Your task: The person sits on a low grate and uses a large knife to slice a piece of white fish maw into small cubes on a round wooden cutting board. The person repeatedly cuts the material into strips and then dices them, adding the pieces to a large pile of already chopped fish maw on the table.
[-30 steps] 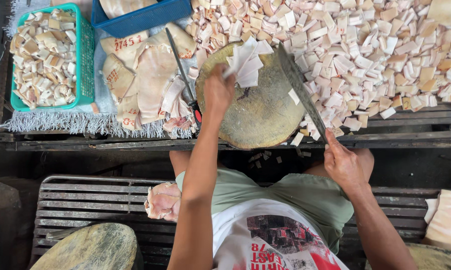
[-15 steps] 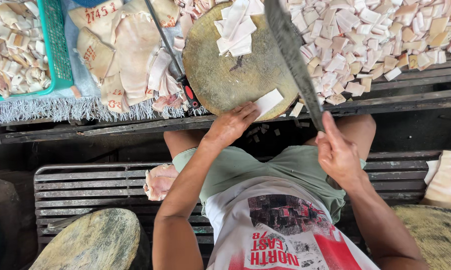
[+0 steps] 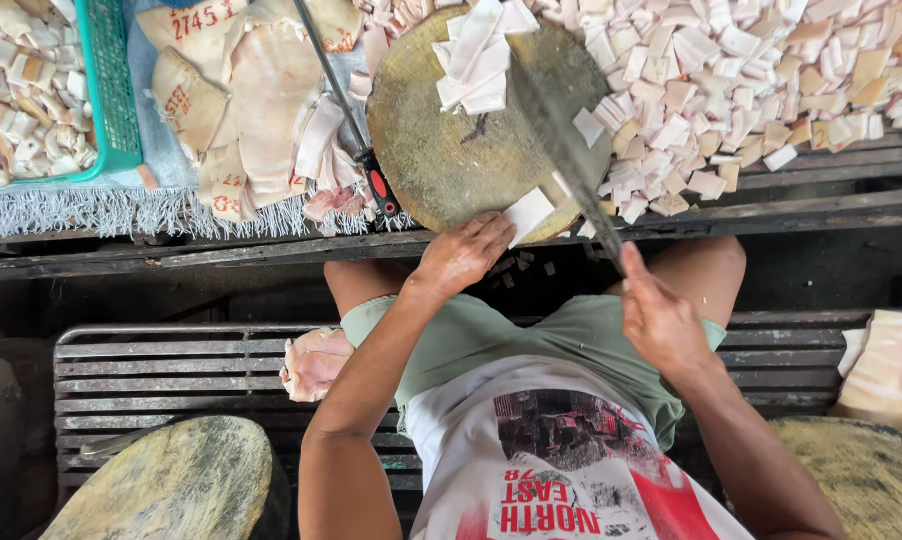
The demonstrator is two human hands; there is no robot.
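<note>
My left hand [image 3: 463, 254] rests at the near edge of a round wooden chopping block [image 3: 441, 150], fingertips on a pale square piece [image 3: 528, 213] lying there. My right hand [image 3: 659, 322] grips the handle of a long dark cleaver [image 3: 561, 140], whose blade lies slanted across the block's right side. A small stack of cut white strips [image 3: 476, 52] sits at the far side of the block. I sit on a slatted metal bench [image 3: 161, 370], knees under the dark wooden worktable [image 3: 771, 212].
A heap of small white cubes [image 3: 751, 80] covers the table to the right. Large pale skin sheets [image 3: 261, 90] lie left of the block, with a red-handled knife [image 3: 356, 130]. A green basket [image 3: 111, 100] holds more cut pieces. Another round block [image 3: 171, 485] stands lower left.
My left hand has drawn back from the strips on top of the block to its near edge, onto a single pale piece. The cleaver stays held over the block's right side.
</note>
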